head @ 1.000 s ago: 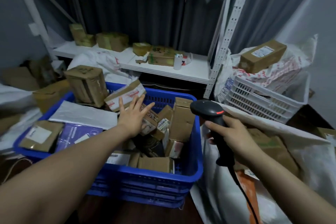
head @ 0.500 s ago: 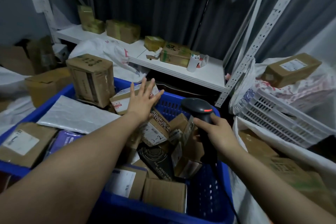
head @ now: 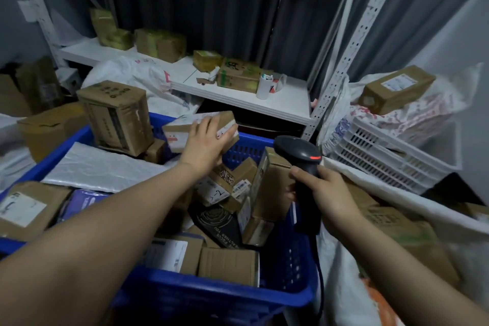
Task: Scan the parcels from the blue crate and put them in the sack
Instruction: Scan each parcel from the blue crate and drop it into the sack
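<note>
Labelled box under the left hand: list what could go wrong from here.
1. The labelled box sits tilted at the far rim of the blue crate; the left hand lies on it with no clear grip, so it may slip behind.
2. That hand covers part of the label, so the scanner in the right hand may miss the code.
3. The cable hangs past the crate's corner and could snag.

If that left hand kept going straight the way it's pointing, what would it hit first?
The labelled cardboard parcel at the blue crate's far edge; the left hand seems to touch it, though depth is unclear.
</note>
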